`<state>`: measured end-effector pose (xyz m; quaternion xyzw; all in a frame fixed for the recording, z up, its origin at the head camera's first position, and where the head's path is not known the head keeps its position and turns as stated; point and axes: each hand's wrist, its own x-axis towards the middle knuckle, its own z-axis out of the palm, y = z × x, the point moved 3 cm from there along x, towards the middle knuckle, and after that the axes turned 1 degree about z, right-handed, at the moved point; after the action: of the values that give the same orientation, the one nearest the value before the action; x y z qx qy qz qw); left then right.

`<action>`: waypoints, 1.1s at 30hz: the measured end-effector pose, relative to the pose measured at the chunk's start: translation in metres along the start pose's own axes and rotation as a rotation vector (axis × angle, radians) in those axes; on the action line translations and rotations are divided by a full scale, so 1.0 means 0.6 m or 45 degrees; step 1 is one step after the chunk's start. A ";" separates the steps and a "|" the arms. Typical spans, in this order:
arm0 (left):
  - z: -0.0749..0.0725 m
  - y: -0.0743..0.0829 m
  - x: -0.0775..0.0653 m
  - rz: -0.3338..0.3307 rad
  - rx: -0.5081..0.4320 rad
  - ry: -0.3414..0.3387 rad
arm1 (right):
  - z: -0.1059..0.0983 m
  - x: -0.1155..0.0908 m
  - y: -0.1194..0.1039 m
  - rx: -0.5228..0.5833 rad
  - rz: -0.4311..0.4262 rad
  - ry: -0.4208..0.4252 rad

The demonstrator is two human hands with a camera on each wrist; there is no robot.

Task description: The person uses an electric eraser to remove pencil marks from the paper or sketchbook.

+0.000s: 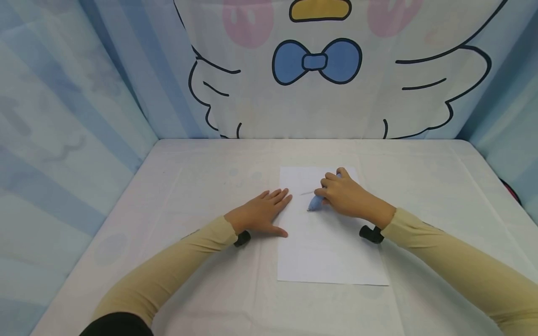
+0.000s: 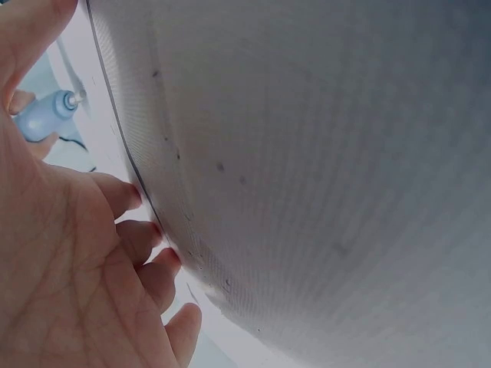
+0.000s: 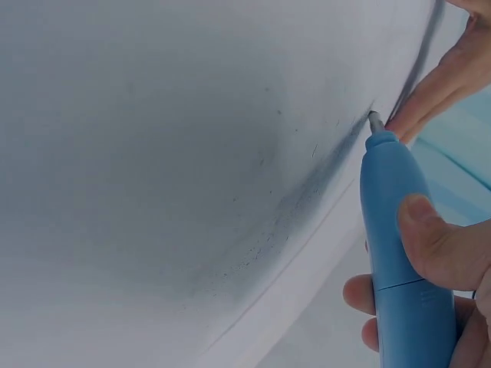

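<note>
A white sheet of paper (image 1: pixel 332 256) lies on the table. My right hand (image 1: pixel 346 193) grips a blue electric eraser (image 3: pixel 399 207), with the thumb along its side and other fingers wrapped behind. Its narrow metal tip points down at the paper, seemingly touching it, in the right wrist view. Just beyond the tool, a short thin grey line (image 1: pixel 307 192) shows on the sheet. My left hand (image 1: pixel 262 212) lies at the paper's left edge with its fingers spread; fingertips and thumb rest on or beside that edge. Small dark specks dot the paper in both wrist views.
A white cloth covers the table (image 1: pixel 201 172). Behind it hangs a curtain (image 1: pixel 315 107) with a cartoon figure and blue bow tie; blue striped curtains (image 1: pixel 63 140) stand on both sides. Dark wrist-camera mounts (image 1: pixel 371 234) sit under the wrists.
</note>
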<state>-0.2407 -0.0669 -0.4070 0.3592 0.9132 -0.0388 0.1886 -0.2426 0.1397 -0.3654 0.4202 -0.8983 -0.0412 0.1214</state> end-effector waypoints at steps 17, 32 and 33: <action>0.001 -0.002 0.000 -0.001 -0.002 -0.002 | -0.006 0.000 -0.002 -0.024 -0.018 -0.005; 0.003 -0.001 0.001 -0.001 -0.006 0.000 | -0.006 -0.002 -0.001 -0.034 -0.010 -0.018; 0.004 -0.001 0.001 -0.001 0.000 -0.001 | -0.006 -0.003 0.000 -0.031 -0.012 -0.012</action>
<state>-0.2412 -0.0674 -0.4094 0.3590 0.9131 -0.0392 0.1890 -0.2406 0.1408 -0.3624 0.4228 -0.8963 -0.0546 0.1219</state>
